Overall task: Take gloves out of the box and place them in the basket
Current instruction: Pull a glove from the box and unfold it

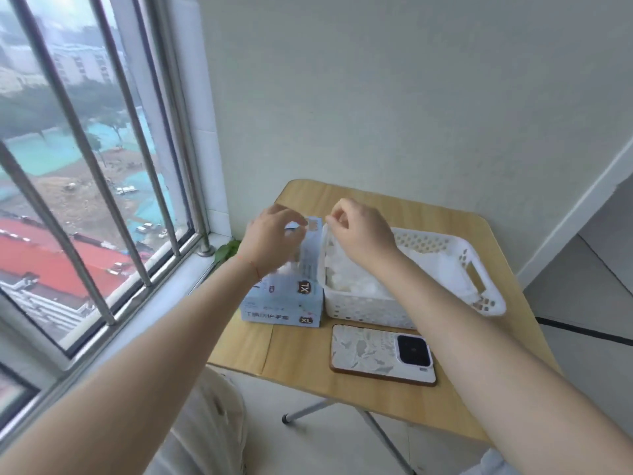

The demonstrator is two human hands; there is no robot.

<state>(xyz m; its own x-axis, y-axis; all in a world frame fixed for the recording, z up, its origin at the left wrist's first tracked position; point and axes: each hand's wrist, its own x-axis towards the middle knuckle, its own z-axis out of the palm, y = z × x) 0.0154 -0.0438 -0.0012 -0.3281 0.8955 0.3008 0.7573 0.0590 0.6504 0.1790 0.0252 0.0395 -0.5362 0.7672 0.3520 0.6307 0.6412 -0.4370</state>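
**Two hands over glove box and basket at a window-side table**

Window (85,186): fills the left of the view, with slanting metal bars; buildings and open ground lie far below outside.

Left hand (270,236): forearm reaches in from the lower left, wrist bearing a thin red thread. The hand hovers above the far end of the box, fingers curled with thumb and forefinger close together. It is blurred, and whether it pinches anything cannot be told.

Box (286,296): pale blue carton marked XL, lying flat near the table's left edge, its long axis running away from the viewer. White glove material shows at its top opening.

Right hand (359,234): forearm enters from the lower right and crosses over the basket. Fingertips are pinched on a thin white glove (330,250), which hangs down at the basket's left wall.

Basket (479,289): white perforated plastic, just right of the box, long axis across the table. A heap of white gloves (363,282) lies inside.

Phone (382,354): lies flat, back up, in front of the basket.

Table (496,389): light wood folding top on metal legs, set in a corner against a plain pale wall.
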